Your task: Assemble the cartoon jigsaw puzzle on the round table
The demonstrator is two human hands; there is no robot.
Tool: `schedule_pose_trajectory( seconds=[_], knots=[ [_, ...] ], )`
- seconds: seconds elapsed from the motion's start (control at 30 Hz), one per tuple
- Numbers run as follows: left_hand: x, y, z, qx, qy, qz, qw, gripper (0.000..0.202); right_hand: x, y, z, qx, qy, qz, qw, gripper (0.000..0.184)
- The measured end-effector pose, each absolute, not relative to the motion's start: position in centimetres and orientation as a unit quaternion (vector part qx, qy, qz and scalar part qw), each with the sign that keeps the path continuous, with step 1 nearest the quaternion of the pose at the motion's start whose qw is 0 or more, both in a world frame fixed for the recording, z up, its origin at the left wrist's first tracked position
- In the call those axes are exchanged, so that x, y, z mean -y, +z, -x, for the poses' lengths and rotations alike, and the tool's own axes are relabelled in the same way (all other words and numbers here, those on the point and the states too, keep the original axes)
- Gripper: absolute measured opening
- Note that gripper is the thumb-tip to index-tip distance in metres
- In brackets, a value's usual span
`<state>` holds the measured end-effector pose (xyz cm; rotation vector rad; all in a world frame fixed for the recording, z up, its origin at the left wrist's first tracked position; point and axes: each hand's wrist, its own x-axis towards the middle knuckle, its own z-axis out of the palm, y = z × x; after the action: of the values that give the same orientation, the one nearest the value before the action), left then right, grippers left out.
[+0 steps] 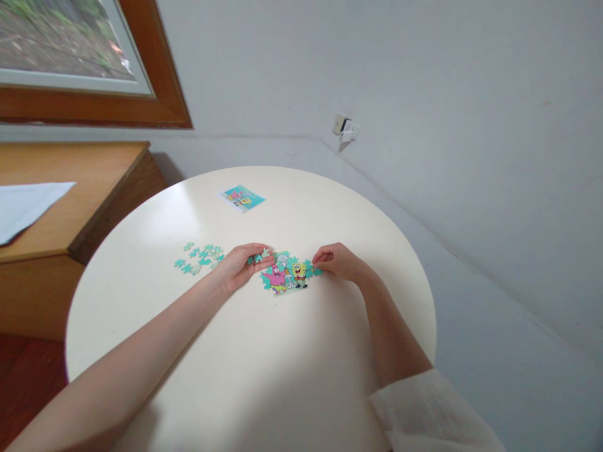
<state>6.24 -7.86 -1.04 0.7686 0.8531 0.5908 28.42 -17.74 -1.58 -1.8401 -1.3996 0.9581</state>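
Observation:
A partly joined jigsaw puzzle [285, 276] with cartoon figures, one pink and one yellow, lies on the white round table. My left hand [245, 265] is just left of it, palm turned up, with several teal puzzle pieces [258, 257] held in its fingers. At the puzzle's right edge, my right hand [335, 260] has thumb and fingertips pinched together on a small teal puzzle piece [316, 272], partly hidden by the fingers. Loose puzzle pieces [205, 256] are scattered on the table left of my left hand.
A picture card [243, 198] with the same cartoon figures lies farther back on the round table [198, 351]. Left of the table is a wooden ledge [94, 163] with a white cloth [28, 204]. A wall socket with a plug [347, 129] is behind the table.

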Motion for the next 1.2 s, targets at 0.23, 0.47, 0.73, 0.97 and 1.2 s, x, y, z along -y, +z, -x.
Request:
schedule_pose_trajectory(
  seconds=[0.23,0.47,0.73,0.97,1.2],
  knots=[
    [8.0,-0.8,-6.3,-0.400,0.278,-0.355,0.798,0.021,17.7,-1.6,-28.3,0.551,0.326,0.707,0.300,0.003],
    [7.9,-0.7,-6.3,-0.400,0.277,-0.354,0.799,0.022,17.7,-1.5,-28.2,0.547,0.332,0.705,0.306,0.001],
    [8.1,-0.7,-6.2,-0.396,0.277,-0.351,0.802,0.023,18.1,-1.3,-28.7,0.519,0.366,0.682,0.362,0.012],
    [8.0,-0.8,-6.3,-0.396,0.278,-0.349,0.803,0.022,18.4,-1.0,-29.5,0.505,0.435,0.656,0.355,0.017],
    [8.1,-0.6,-6.3,-0.399,0.279,-0.349,0.801,0.022,18.4,-1.0,-29.5,0.521,0.446,0.643,0.341,0.020]
  ],
)
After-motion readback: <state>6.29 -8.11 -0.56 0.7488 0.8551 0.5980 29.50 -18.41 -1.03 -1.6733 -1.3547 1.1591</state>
